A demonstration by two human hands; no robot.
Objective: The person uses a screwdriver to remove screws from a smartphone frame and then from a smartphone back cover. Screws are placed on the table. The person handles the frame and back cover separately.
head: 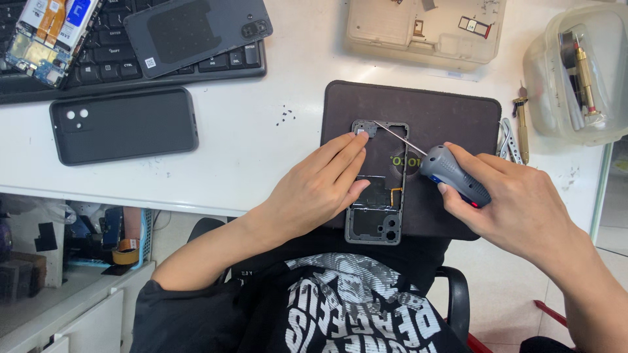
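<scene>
Grey plastic, the phone frame point(379, 186) lies on the dark mat point(451, 117) at the bench's near edge. Your left hand point(320, 189) presses flat on it, fingers together; your right hand point(517, 202) grips the screwdriver point(451, 173), tip at the frame's far end.

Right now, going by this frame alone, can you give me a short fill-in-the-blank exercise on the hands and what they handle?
1. The right hand grips a grey ____ with a thin metal shaft.
2. The left hand presses down on the phone frame, which lies on a dark ____.
3. The two dark phone back covers lie to the person's ____.

Missing words: screwdriver; mat; left
</scene>
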